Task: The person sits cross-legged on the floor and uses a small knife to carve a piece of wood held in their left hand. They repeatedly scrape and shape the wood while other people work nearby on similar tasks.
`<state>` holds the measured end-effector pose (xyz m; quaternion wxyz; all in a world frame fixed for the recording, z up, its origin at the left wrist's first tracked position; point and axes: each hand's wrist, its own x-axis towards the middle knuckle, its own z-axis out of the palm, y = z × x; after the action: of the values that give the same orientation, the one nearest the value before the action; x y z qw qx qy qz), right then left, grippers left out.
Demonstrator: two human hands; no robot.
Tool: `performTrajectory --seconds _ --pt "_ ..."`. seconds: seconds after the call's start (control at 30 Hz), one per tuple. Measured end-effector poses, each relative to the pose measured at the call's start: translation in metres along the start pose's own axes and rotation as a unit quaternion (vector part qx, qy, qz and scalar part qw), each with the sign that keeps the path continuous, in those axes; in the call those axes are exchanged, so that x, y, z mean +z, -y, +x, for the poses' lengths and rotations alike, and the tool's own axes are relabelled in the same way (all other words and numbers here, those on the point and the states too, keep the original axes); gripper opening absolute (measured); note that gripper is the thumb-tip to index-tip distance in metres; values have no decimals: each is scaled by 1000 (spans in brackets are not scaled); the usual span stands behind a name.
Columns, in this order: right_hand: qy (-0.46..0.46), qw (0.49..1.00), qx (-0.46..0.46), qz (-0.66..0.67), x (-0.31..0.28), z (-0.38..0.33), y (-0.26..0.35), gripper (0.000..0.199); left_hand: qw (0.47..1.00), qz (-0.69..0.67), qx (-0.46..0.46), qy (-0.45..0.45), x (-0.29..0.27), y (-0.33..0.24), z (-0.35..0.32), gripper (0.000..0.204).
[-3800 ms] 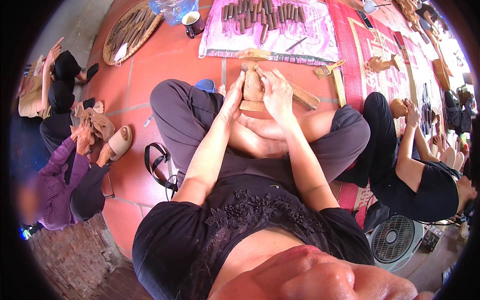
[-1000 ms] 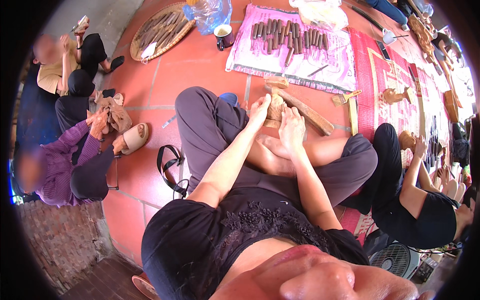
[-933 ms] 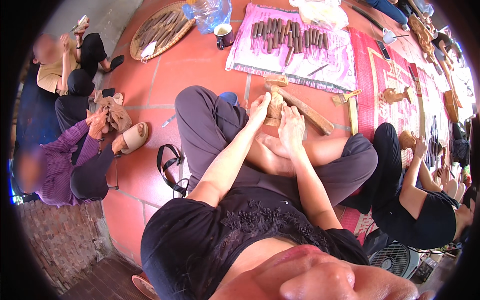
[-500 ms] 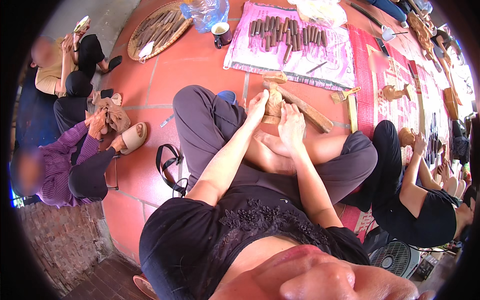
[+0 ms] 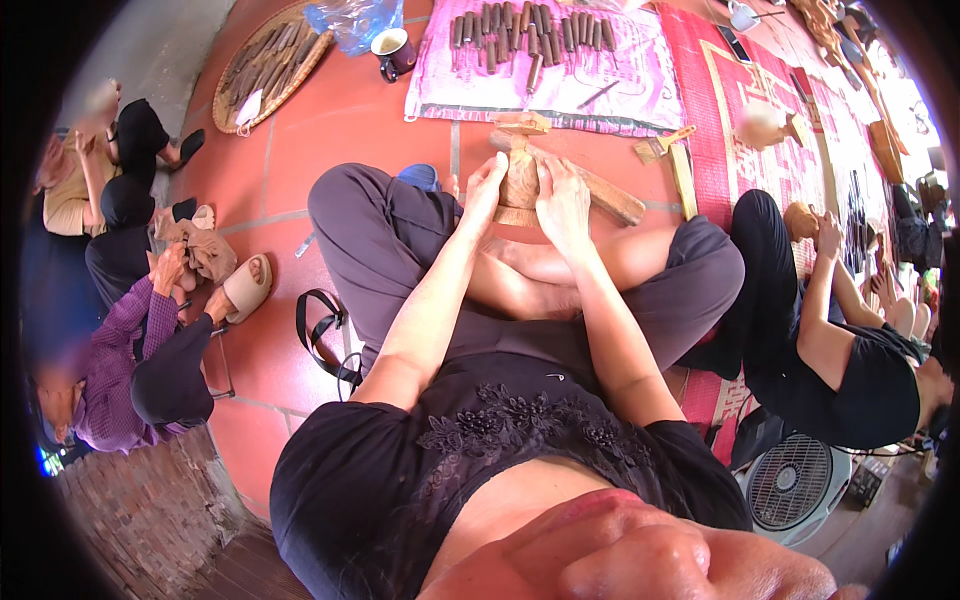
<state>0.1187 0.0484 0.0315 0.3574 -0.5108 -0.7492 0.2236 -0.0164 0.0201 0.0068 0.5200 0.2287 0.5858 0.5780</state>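
A light-brown wood carving (image 5: 521, 182) stands between my two hands, just beyond my crossed legs. My left hand (image 5: 483, 192) is closed against its left side, thumb and fingers near the top. On the opposite side my right hand (image 5: 564, 203) grips the carving with bent fingers. Whether a small tool is in the right hand cannot be made out. Behind the carving lies a thick wooden bar (image 5: 612, 196), slanting to the right and partly hidden by my right hand. A small wood block (image 5: 522, 122) rests at its far end.
Several wood-handled carving tools (image 5: 535, 45) lie on a pink sack (image 5: 450, 90). Right of the bar are a flat brush (image 5: 664, 144) and a wood strip (image 5: 683, 180). A mug (image 5: 393, 55) and a tool-filled basket (image 5: 225, 105) stand far left. Co-workers sit on both sides; a fan (image 5: 790, 485) stands lower right.
The view has shifted, so the floor items sit further left and higher. Both hands stay on the carving; the right fingers lie nearer its top. A co-worker at far left has moved their hands.
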Motion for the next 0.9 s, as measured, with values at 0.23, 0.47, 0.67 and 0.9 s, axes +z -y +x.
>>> performTrajectory --seconds 0.23,0.47,0.67,0.9 --pt "56 996 -15 -68 -6 -26 15 29 1000 4 -15 -8 -10 8 8 47" --pt "17 994 -51 -98 3 -4 0 29 1000 13 -21 19 -4 9 2 46" --pt "56 990 -62 -117 6 -31 9 31 999 42 0 -32 -7 7 5 43" --pt "-10 986 -96 -134 13 -14 -6 33 993 113 45 -8 -1 4 -7 43"
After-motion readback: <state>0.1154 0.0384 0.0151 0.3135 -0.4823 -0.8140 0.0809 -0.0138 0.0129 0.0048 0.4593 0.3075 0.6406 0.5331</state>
